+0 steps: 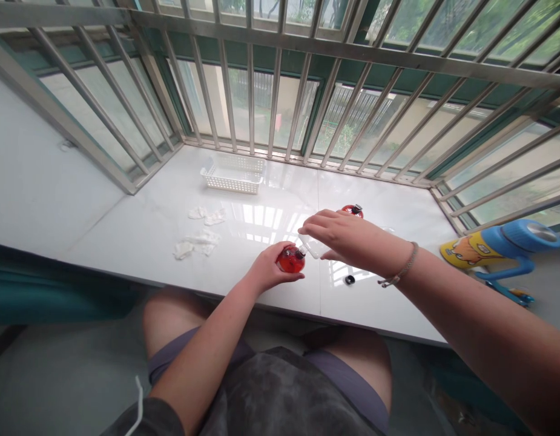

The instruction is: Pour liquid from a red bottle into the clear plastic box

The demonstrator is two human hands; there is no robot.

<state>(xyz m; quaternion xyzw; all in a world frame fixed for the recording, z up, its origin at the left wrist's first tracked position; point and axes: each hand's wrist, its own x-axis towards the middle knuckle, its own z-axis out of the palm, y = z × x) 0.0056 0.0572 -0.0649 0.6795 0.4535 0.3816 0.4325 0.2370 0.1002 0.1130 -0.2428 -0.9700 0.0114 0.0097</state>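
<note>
My left hand [273,267] is wrapped round a small round bottle of red liquid [291,260], with its dark neck pointing up and right. My right hand [336,237] grips a clear bottle [314,246], tilted so that its narrow mouth meets the neck of the red bottle. Whether liquid passes between them is too small to tell. A black cap [350,280] lies on the white tabletop below my right hand. Behind my right wrist stands another red bottle [353,211] with a black top, partly hidden by the arm.
A white perforated basket [233,175] sits at the back left. Crumpled white tissues [198,243] lie left of my hands. A blue and yellow water bottle [493,242] is at the right edge, with blue items [511,293] below it. Metal window bars [280,103] border the white table [148,242].
</note>
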